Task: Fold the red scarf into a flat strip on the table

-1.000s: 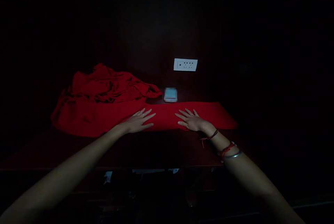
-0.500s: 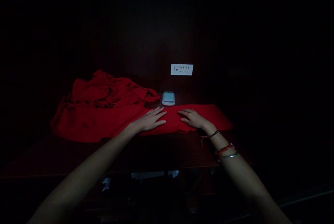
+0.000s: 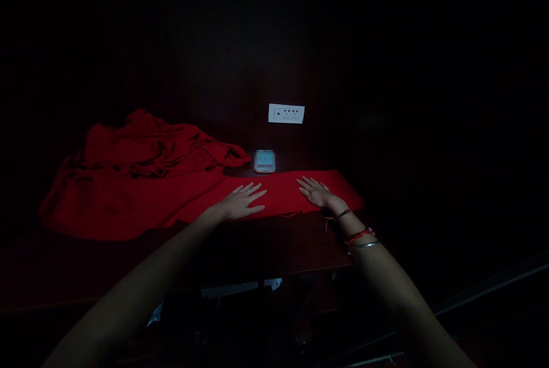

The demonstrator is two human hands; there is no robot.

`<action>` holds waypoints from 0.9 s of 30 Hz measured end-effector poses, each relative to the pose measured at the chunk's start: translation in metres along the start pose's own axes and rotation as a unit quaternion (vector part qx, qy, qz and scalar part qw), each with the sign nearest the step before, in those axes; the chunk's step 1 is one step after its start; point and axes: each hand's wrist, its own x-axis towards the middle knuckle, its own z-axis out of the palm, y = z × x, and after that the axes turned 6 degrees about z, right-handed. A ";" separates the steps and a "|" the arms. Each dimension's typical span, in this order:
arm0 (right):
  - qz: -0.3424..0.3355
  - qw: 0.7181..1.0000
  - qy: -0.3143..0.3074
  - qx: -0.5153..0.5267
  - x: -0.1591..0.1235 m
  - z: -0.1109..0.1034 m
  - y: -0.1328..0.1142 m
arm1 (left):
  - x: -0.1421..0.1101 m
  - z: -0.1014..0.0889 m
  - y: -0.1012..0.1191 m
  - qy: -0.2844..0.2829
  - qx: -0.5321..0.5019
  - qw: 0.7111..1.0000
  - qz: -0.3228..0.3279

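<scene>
A red garment [image 3: 115, 202] lies across the dark table, its left part bunched in a crumpled heap and its right part spread out as a long flat strip. On the middle of that strip my left hand [image 3: 242, 202] rests palm down, fingers spread, a ring on one finger. My right hand [image 3: 315, 192] lies flat nearer the strip's right end, fingers also apart. Neither hand grips the cloth. The exact kind of garment cannot be made out in the dim light.
A phone [image 3: 265, 161] with a lit screen lies just behind the strip. Above it, a white wall socket [image 3: 286, 114] is set in the dark back panel. The front edge of the dark table [image 3: 295, 259] runs below my forearms, with pale scraps [image 3: 229, 290] beneath it.
The view has shifted, so garment, phone and socket appear further left. My hands have moved apart on the strip since half a second ago, both still flat.
</scene>
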 end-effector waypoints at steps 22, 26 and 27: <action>0.054 0.998 0.032 -0.004 0.006 0.001 0.022 | 0.004 0.005 -0.012 0.017 0.003 0.995 -0.103; 0.055 0.996 0.068 0.008 -0.002 -0.008 0.007 | 0.004 0.004 -0.010 0.022 0.004 0.995 -0.101; 0.026 0.996 0.079 0.012 -0.004 -0.008 -0.004 | 0.003 0.003 -0.009 0.023 0.007 0.994 -0.103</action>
